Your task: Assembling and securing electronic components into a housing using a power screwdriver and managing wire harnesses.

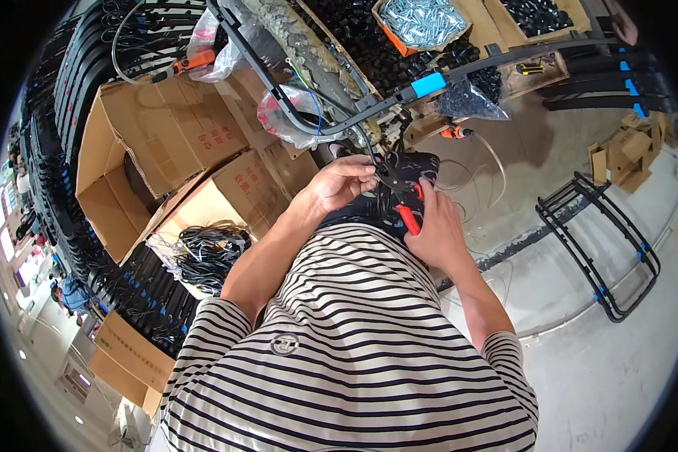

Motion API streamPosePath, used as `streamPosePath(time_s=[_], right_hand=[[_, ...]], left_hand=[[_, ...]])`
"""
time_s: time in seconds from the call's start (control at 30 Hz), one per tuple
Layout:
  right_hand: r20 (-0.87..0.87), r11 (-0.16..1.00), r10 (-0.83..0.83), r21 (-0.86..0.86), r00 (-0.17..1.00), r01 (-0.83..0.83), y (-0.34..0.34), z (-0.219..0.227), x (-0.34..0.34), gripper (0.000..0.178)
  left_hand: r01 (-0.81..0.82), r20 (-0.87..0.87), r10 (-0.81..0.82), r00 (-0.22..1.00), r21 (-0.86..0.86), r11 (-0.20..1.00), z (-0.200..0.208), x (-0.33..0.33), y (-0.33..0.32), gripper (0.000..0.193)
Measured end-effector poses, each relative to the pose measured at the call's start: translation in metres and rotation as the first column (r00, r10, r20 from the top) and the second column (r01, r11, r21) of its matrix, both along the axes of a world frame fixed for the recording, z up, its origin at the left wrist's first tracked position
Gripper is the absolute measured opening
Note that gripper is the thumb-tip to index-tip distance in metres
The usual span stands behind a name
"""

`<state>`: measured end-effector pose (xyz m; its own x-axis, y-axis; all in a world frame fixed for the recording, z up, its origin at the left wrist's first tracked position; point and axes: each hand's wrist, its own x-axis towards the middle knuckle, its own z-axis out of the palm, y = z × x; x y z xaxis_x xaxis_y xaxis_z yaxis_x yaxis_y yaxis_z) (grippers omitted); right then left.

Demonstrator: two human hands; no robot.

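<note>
My right hand [438,230] is closed round the red handles of a pair of pliers [408,218], whose black head points up and left toward my other hand. With its fingertips pinched together, my left hand [343,183] holds a thin black cable [369,142] right beside the pliers' jaws. That cable runs up to a bent black tubular frame [301,120] lying across the workbench in front of me. A piece of blue tape [429,84] wraps the frame's tube. Whether the jaws bite on the cable is too small to tell.
Behind the frame sit an open box of silver screws [422,22] and a bin of black plastic parts [346,26]. Cardboard boxes [181,128] and bundled black cables [215,252] stand left. An orange-and-black power screwdriver [192,62] lies there. Another black frame [603,248] rests on the right floor.
</note>
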<state>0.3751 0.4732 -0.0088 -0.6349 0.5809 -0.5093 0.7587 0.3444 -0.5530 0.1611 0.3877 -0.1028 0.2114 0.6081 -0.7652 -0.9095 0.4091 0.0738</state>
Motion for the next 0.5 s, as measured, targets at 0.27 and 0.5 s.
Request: streamPosePath(time_s=[0.27, 0.5], right_hand=[[0.087, 0.985, -0.057, 0.167, 0.995, 0.042, -0.022, -0.002, -0.004, 0.083], [0.115, 0.96, 0.006, 0.277, 0.993, -0.038, -0.022, 0.009, -0.005, 0.083]], left_hand=[[0.013, 0.011, -0.014, 1.0, 0.087, 0.996, 0.003, -0.001, 0.002, 0.016], [0.064, -0.015, -0.063, 0.998, 0.121, 0.991, -0.002, -0.004, 0.002, 0.019]])
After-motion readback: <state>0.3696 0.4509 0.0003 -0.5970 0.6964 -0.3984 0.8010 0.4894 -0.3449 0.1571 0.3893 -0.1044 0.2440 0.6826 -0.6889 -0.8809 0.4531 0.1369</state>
